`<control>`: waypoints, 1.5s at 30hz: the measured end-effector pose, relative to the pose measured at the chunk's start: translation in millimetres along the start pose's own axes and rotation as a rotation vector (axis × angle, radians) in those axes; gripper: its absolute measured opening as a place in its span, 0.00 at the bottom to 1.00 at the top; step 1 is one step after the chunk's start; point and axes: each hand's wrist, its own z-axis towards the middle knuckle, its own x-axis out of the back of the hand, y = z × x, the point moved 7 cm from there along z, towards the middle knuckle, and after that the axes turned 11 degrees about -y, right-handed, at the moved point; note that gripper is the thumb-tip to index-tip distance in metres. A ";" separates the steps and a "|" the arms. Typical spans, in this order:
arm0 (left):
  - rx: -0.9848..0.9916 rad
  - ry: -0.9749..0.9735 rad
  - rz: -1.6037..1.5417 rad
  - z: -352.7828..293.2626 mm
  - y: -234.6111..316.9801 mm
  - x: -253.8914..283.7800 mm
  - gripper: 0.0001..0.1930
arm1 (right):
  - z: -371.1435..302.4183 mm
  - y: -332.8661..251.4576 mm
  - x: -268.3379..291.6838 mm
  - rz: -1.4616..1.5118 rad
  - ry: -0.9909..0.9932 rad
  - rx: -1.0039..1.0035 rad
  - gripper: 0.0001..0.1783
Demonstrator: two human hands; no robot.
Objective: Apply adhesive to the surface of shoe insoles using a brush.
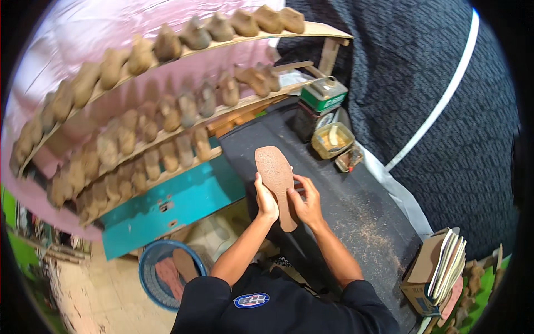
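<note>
A brown, speckled shoe insole (275, 170) is held up over the near edge of the dark-covered table, its broad end pointing away from me and its narrow end toward me. My left hand (267, 203) grips its left edge, with the thumb showing and the other fingers mostly hidden beneath. On the right edge, my right hand (307, 203) has its fingers bent around the insole near the narrow part. Both hands are closed on this one piece.
Wooden shoe lasts (168, 43) line a tiered shelf at the left. Beyond the hands stand a green-and-silver tin (325, 93) and a plastic tub (332, 140). Shavings (370, 231) litter the table (328, 192). A blue basket (146, 278) sits on the floor; a cardboard box (425, 261) stands right.
</note>
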 end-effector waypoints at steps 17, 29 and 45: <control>-0.013 0.641 0.620 -287.8 48.4 129.5 0.30 | -162.5 -1.1 -205.8 0.520 -0.809 -0.439 0.17; 0.286 0.752 0.790 -438.6 124.0 202.8 0.22 | -260.1 -9.2 -359.4 0.486 -1.129 -0.598 0.24; 0.670 0.783 0.804 -542.7 229.9 410.4 0.16 | -298.9 4.6 -585.1 0.081 -1.042 -0.332 0.27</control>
